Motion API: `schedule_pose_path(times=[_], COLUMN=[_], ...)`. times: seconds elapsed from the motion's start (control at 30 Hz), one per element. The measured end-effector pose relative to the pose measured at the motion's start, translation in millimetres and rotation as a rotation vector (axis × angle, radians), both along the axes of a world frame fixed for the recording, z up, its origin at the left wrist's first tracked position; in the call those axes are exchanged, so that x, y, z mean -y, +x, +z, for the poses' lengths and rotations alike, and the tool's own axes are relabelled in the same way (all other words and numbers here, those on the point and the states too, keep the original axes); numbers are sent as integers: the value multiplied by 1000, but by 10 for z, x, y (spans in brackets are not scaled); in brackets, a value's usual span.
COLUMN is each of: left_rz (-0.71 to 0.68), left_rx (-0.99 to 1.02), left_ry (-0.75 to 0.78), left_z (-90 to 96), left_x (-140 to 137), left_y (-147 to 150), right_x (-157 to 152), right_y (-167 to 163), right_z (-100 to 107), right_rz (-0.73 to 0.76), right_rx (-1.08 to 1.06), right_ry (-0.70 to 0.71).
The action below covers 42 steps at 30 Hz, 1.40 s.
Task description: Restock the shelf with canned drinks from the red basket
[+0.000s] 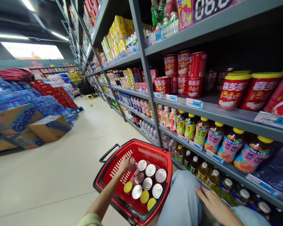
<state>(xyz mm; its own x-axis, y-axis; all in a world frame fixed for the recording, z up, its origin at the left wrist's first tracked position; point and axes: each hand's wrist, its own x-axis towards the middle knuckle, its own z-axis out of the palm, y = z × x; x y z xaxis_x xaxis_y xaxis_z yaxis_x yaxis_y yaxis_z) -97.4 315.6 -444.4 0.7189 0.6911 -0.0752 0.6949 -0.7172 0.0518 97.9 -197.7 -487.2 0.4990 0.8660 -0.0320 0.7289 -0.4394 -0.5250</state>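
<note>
Denim-clad knee sits right beside the red shopping basket; right hand lies on the legs, fingers extended, clamped on nothing. Left hand is inside the basket, by its left wall, fingertips at a small pale-topped item; blurred, can't tell if they're closed on it.

Silver-lidded cans stand upright in the basket, mostly to the right of the left hand, with three yellow-lidded cans among them. Handling guess: stiff, dense for their size, smooth walls so a bit slippery, dentable more than fragile. Grip the side wall just under the rim, thumb opposite fingers; avoid lifting by the yellow lids, may pop.

Right of basket: Nestea bottles, red yellow-lidded canisters one shelf up. Left, beyond basket: Ganten cartons. Far past basket: dark-clothed person near a yellow stool.
</note>
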Motion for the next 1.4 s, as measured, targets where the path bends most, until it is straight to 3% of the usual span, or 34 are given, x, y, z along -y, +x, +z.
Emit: schedule_pose_path(times=[0.13, 0.27, 0.43, 0.6, 0.7, 0.83, 0.97, 1.03, 1.13, 1.27, 1.4], left_rz=[-37, -218, -425, -608, -698, -812, -827, -757, -712, -704, -672], left_rx=[60, 196, 446, 646, 765, 842, 871, 940, 1007, 994, 948], left_ry=[3, 19, -27, -177, -325, -586, -831, -1004, -1186, -1339, -1416], left_z=[377, 899, 1579, 1878, 1847, 1565, 1157, 1005, 876, 800, 782], left_x=[167, 535, 1222, 1801, 2130, 2645, 3124, 3273, 3336, 3234, 3137], left_y=[196, 464, 832, 1195, 1410, 1731, 2080, 2208, 2283, 2237, 2192], right_x=[-97, -175, -205, -227, -267, -291, -229, -185, -118, -9, 46], right_y=[-88, -173, -121, -86, -118, -141, -77, -24, 36, 28, -16], right_z=[404, 678, 616, 535, 607, 755, 841, 849, 842, 883, 962], right_rz=[-70, -250, -312, -364, -369, -366, -638, -717, -707, -476, -282], right_rx=[-155, -307, -285, -307, -430, -660, -692, -717, -878, -1121, -1162], right_ry=[-7, 46, 235, 440, 605, 892, 1050, 1054, 1037, 932, 788])
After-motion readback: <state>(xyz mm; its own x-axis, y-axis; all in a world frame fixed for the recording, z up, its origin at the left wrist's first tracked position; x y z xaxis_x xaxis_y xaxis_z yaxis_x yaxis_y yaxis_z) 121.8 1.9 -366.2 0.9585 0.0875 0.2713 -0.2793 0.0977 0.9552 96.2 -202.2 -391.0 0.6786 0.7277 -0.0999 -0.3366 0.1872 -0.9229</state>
